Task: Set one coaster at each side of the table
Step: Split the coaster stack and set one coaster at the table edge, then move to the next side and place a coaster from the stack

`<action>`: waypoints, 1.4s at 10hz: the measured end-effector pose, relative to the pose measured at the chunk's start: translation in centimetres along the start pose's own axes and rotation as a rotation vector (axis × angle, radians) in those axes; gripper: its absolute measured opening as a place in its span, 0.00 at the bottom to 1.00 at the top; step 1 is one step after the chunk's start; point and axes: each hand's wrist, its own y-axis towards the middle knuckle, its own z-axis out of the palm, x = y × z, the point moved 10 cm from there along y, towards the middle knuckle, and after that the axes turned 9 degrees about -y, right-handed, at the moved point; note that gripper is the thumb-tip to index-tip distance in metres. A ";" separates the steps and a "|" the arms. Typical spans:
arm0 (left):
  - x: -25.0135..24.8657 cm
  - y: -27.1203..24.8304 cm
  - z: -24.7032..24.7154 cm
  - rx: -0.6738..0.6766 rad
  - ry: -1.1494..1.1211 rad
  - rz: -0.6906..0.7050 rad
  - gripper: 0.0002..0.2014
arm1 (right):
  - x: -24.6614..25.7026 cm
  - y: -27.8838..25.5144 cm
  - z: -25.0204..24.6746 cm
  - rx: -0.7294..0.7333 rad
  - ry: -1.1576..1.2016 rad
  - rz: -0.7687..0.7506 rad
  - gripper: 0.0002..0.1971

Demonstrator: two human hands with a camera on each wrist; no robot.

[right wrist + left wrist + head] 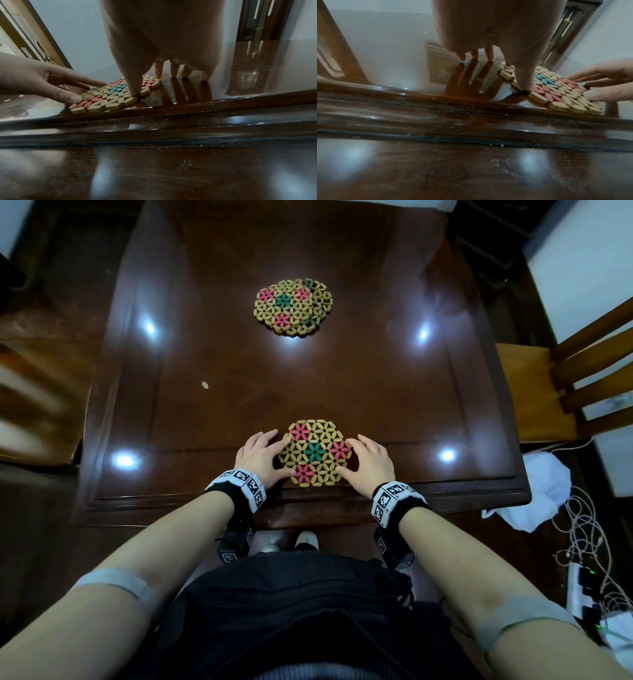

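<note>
We have both hands flat, fingers spread: left hand [258,456] and right hand [370,461] touching opposite edges of the near coaster [315,453], nothing pinched. Stack of coasters [293,307] sits well beyond our fingertips. Risk: the beaded coaster skids on the glossy desk [394,392] or over its near lip.

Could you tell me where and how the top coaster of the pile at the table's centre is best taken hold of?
Probably at the rim of the top coaster on its left, where it overhangs the shifted ones beneath. It lies flat and thin on the glossy table, so come from above and pinch or lift that edge.
</note>
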 end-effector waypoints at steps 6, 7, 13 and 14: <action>4.3 -1.3 -4.9 -0.133 -0.288 -0.035 0.21 | 4.6 0.9 -5.2 -0.090 0.071 -0.010 0.26; 6.8 -2.0 -6.9 -0.136 -0.397 -0.049 0.19 | 7.5 1.3 -5.7 -0.089 0.078 -0.020 0.23; 29.7 -6.2 -19.4 0.012 -0.256 -0.067 0.10 | 33.4 -0.3 2.9 -0.026 0.134 0.027 0.21; 31.0 -6.1 -20.5 0.003 -0.273 -0.057 0.10 | 35.7 -1.5 3.9 -0.001 0.137 0.018 0.20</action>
